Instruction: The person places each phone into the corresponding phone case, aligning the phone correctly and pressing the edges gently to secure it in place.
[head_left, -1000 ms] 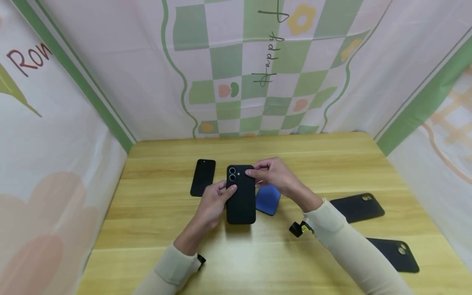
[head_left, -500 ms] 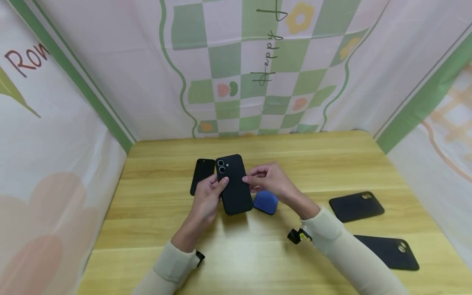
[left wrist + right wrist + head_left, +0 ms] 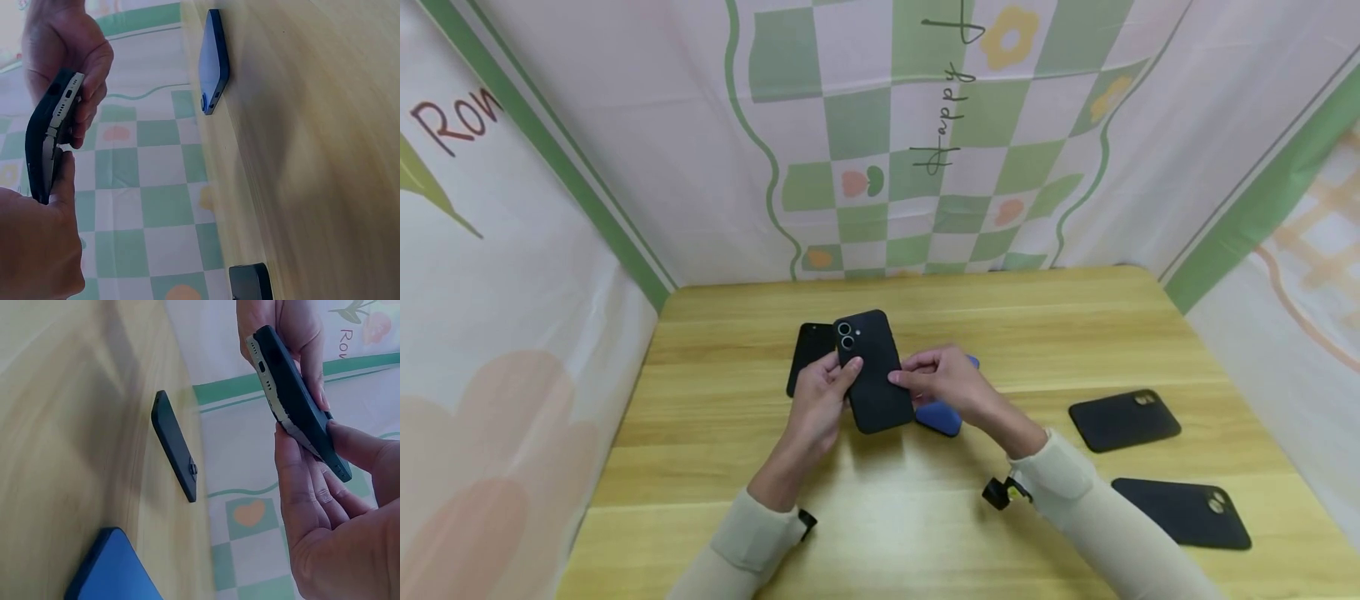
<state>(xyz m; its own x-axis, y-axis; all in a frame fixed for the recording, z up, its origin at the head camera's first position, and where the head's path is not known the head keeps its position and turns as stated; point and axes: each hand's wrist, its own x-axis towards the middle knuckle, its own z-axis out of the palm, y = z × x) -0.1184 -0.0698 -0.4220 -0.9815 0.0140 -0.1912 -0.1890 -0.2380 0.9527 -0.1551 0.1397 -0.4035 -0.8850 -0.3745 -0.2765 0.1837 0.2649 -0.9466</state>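
A black phone case with two camera rings at its top left is held above the table, back side up and tilted to the left. A light-framed phone sits in it; along the lower edge its pale frame stands out from the case, which looks partly off there. My left hand grips the left side, thumb on the case back. At the right edge, my right hand pinches the case and phone, thumb on the back and fingers beneath. A blue phone lies on the table, partly hidden by the right hand.
Behind the left hand, a dark phone lies on the wooden table, partly covered by the held case. Two black phone cases with camera cutouts lie at the right, one partly under the right sleeve. A patterned curtain hangs behind the table.
The phone in its case has shifted left and tilted counterclockwise. My right hand has slid from its top right corner down along the right edge; my left hand has moved slightly left with it.
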